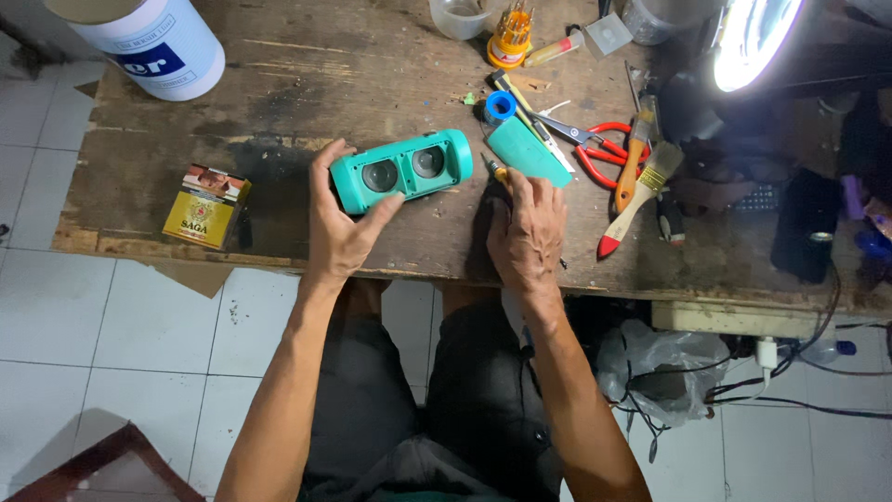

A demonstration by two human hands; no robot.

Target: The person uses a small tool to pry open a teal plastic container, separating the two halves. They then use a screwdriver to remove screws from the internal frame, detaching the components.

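left hand grips teal speaker | right hand holds screwdriver just beside it

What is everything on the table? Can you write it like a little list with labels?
Left hand: grips the teal speaker, two round cones facing up
Right hand: rests on the wooden table, fingers on a small screwdriver
Beside right hand: teal cover panel
Tools: red-handled scissors, two paintbrushes
Left side: yellow box, white tub
Top right: bright ring lamp
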